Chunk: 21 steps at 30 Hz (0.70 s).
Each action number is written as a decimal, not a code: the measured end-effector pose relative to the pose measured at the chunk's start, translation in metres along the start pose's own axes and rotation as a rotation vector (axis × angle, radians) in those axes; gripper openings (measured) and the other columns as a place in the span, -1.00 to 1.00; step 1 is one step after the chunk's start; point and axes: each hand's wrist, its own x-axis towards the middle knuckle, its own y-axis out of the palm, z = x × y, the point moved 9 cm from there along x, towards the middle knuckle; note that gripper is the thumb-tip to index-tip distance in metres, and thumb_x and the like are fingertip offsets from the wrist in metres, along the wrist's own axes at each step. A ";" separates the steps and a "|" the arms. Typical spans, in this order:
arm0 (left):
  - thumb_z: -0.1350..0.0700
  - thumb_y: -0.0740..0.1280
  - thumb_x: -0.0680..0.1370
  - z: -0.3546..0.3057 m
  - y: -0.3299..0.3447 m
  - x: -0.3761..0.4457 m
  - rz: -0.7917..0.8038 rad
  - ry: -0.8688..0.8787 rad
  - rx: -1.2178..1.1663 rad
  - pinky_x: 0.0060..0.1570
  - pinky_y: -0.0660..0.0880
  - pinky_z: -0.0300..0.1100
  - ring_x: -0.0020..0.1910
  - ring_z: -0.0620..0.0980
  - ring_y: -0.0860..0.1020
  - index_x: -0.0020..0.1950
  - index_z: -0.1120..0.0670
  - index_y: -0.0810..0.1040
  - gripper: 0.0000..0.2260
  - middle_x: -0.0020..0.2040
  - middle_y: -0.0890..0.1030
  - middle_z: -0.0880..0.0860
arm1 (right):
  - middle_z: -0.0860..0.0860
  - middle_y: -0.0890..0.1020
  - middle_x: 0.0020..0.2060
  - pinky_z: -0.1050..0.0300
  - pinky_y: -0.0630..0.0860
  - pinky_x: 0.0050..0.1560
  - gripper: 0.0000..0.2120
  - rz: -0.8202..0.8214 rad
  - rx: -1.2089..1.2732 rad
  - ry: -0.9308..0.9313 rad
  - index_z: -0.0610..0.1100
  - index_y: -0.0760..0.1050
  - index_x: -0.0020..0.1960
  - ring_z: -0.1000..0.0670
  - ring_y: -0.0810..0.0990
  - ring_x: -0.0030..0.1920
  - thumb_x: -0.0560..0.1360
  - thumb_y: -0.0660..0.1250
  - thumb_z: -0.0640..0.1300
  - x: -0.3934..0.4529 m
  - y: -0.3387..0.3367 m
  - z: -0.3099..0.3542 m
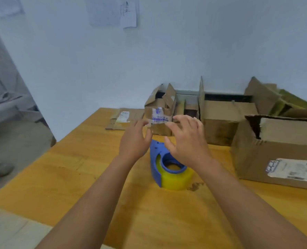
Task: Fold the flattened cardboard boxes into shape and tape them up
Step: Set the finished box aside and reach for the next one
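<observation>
Both hands reach forward over the worktop [77, 177] toward a small box [160, 119] standing at its far side, flaps up and untaped. The left hand [134, 139] and right hand [186, 141] have their fingers spread wide and hold nothing; neither seems to touch the box yet, though blur makes that hard to tell. The step in hand looks like fetching this box to close it. Next, the hands need to take it by both sides, bring it near, fold the flaps down and then pick up the tape dispenser [169, 168], blue with a yellowish roll, which lies just below the hands. A flattened box [124, 118] lies left of the small one, still to be shaped. Larger open boxes [221, 121] stand to the right. The small box carries a blue-printed label, unreadable; the nearest big box [274, 151] has a shipping label [292, 169] too blurred to read
</observation>
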 end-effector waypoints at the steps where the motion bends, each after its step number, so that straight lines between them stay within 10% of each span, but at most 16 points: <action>1: 0.03 0.27 0.61 0.024 -0.004 0.003 0.000 -0.042 0.031 0.01 0.37 -0.18 0.22 -0.01 0.48 0.33 0.04 0.50 -0.70 0.25 0.53 0.01 | -0.09 0.49 0.30 -0.23 0.22 0.42 -0.61 0.056 0.002 -0.012 -0.06 0.52 0.30 -0.13 0.38 0.37 0.52 0.33 0.07 0.009 0.016 0.011; 16: -0.14 0.16 0.59 0.179 0.104 0.097 0.455 -0.168 0.355 0.54 -0.01 0.12 0.59 0.14 0.00 0.60 -0.05 0.10 -0.40 0.63 0.03 0.07 | 0.05 0.35 0.39 -0.08 0.01 0.46 -0.58 0.309 0.054 -0.016 0.09 0.44 0.39 -0.01 0.19 0.44 0.57 0.20 0.18 0.101 0.134 0.005; 21: -0.25 0.11 0.57 0.184 0.114 0.105 0.447 -0.151 0.435 0.39 0.20 0.13 0.45 0.20 0.25 0.49 -0.05 0.27 -0.46 0.54 0.27 0.08 | 0.05 0.37 0.36 -0.07 0.04 0.44 -0.58 0.307 0.071 -0.020 0.08 0.46 0.37 0.01 0.19 0.43 0.57 0.21 0.18 0.104 0.143 0.003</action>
